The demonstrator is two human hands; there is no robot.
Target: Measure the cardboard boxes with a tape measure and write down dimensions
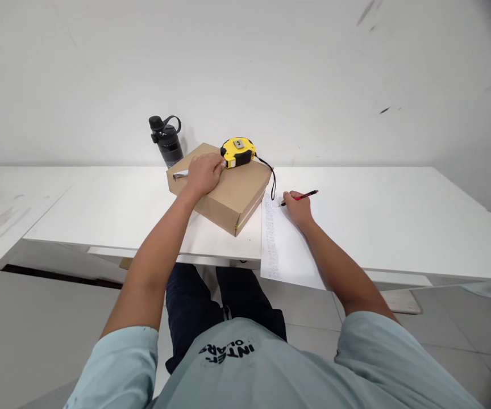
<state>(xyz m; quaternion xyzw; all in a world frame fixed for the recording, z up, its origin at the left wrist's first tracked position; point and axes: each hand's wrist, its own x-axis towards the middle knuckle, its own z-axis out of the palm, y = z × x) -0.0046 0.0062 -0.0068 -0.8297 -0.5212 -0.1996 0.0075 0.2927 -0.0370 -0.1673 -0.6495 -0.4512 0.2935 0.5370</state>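
A closed brown cardboard box [245, 190] sits on the white table. On top lies a yellow and black tape measure [237, 152], a black wrist strap hanging from its right side. Its pale blade [180, 174] runs left across the lid. My left hand [205, 172] rests on the box with fingers closed over the blade, thumb side against the case. To the right, my right hand [298, 208] grips a red and black pen [306, 195], its tip at the sheet of paper [290, 255]. Rows of small writing run down the sheet's left side.
A dark water bottle [169, 142] with a carry loop stands behind the box at the left, near the wall. The white table [399, 221] runs along the wall. The paper's lower end overhangs the front edge.
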